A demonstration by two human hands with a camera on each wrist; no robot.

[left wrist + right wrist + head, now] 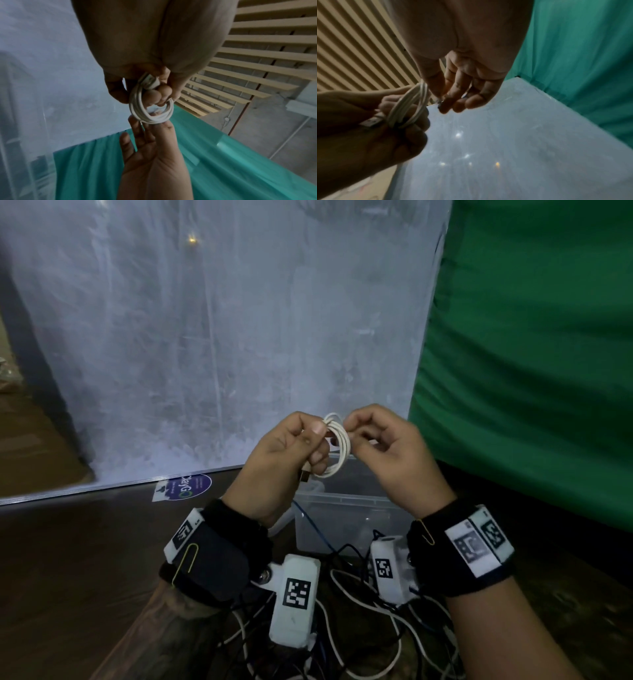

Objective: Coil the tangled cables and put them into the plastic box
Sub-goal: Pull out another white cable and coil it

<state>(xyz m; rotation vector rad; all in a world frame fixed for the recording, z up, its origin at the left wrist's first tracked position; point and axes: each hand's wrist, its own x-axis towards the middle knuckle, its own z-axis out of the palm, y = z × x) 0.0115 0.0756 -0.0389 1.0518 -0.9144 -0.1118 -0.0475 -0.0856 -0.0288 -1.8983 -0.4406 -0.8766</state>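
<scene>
Camera setup: one head view, two wrist views, all converging on the white cable coil (334, 445).

We read the head camera as looking forward and down from above both wrists, at middling range, taking in the left hand (284, 460), the right hand (387, 453), the plastic box (346, 505) beneath them and the translucent sheet (212, 337) behind. The left wrist camera sits very close, looking along the palm and upward to a slatted ceiling (257, 47). The right wrist camera does likewise from the opposite side. All three views share the coil, both hands, the sheet and the green curtain (534, 354).
</scene>
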